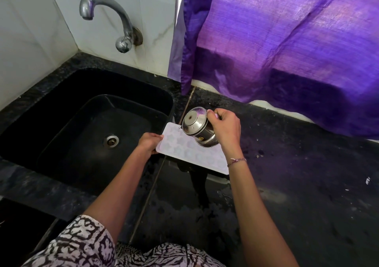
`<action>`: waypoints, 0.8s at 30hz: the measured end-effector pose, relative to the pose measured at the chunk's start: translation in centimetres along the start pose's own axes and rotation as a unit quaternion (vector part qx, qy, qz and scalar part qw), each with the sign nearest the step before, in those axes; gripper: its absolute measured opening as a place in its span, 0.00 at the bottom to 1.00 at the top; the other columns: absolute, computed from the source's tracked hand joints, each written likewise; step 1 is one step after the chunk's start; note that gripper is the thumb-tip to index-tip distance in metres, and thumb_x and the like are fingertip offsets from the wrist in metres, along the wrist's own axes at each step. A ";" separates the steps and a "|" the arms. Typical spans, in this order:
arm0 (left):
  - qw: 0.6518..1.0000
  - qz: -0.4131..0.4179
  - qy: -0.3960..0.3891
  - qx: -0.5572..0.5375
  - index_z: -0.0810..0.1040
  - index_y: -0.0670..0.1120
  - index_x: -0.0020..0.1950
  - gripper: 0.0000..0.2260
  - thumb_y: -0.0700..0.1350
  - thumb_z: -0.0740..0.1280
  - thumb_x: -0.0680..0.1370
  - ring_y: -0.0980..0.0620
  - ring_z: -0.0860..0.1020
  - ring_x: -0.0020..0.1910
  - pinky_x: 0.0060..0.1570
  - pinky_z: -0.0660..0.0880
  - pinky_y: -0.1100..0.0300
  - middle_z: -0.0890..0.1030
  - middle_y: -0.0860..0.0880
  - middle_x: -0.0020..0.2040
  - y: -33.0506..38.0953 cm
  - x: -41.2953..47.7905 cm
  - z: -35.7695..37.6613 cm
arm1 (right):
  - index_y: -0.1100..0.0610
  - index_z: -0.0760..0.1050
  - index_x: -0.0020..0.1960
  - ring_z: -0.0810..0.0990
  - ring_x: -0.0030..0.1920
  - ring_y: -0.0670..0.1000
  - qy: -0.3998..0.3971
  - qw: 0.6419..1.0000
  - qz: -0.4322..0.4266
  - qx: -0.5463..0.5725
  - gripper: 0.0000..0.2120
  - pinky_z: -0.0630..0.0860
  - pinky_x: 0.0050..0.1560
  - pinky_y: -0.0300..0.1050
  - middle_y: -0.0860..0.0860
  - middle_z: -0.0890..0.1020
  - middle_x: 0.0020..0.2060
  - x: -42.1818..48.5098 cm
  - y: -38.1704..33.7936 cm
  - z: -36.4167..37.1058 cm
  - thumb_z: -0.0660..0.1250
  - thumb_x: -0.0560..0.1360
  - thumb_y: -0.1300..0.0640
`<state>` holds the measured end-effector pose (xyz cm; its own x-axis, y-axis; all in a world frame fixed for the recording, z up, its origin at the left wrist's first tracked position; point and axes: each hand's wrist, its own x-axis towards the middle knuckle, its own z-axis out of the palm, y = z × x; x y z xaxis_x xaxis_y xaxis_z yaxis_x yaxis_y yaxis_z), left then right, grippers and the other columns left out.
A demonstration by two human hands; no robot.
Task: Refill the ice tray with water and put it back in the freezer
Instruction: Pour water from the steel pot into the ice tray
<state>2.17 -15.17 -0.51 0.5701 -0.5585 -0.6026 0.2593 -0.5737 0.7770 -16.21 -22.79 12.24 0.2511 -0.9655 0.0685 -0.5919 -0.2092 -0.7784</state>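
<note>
**While Steel Pot Is Tipped, Ice Tray Held Beside Sink**

As the person stands at the dark stone tabletop (287, 174), the ice tray (184, 150) lies just right of the black sink (61, 94), its left short end at the sink's rim. The tray is pale, flat and rectangular, with flower-shaped cells. Whether it rests fully on the tabletop or is lifted slightly cannot be told; a dark shadow shows under its near edge.

Left hand (148, 141): the grip is closed on the tray's left short end, with the fingers curled over the edge.

Right hand (225, 127): the grip is wrapped round the side of a small steel pot (198, 128), with the fingers curled at its upper rim. The pot is tilted above the far part of the tray, one round end turned up toward the camera. Whether water is running from it cannot be told. A thin beaded bracelet (236, 161) sits on this wrist.

Surroundings: a curved metal tap (106, 10) is mounted on the white tiled wall (30, 41) behind the sink, and no stream shows at its spout. A round metal drain (111, 141) sits in the sink floor. A purple curtain (287, 41) hangs behind the tabletop, its hem near the surface. The tabletop looks wet in patches near the tray. A black-and-white patterned garment (82, 244) fills the bottom of the view.
</note>
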 end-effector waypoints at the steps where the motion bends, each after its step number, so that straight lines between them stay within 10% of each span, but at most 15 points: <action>1: 1.000 0.001 -0.001 0.001 0.76 0.43 0.38 0.08 0.41 0.68 0.77 0.52 0.76 0.35 0.23 0.75 0.66 0.78 0.43 0.46 0.0 0.0 0.0 | 0.54 0.58 0.27 0.62 0.28 0.48 -0.001 1.000 -0.005 -0.002 0.22 0.60 0.31 0.45 0.49 0.63 0.24 0.0 -0.2 0.2 0.65 0.74 0.52; 24: 1.000 -0.006 0.001 0.003 0.76 0.43 0.38 0.08 0.42 0.68 0.77 0.51 0.77 0.37 0.32 0.75 0.60 0.79 0.44 0.43 -0.1 0.2 -0.1 | 0.55 0.62 0.29 0.64 0.29 0.49 -0.013 0.999 -0.032 -0.020 0.19 0.61 0.31 0.44 0.52 0.65 0.26 -0.5 -0.9 1.2 0.65 0.74 0.51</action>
<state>2.31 -15.19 -0.69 0.5681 -0.5509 -0.6113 0.2615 -0.5835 0.7689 -14.92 -21.90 12.11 0.3099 -0.9454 0.1007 -0.6040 -0.2776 -0.7471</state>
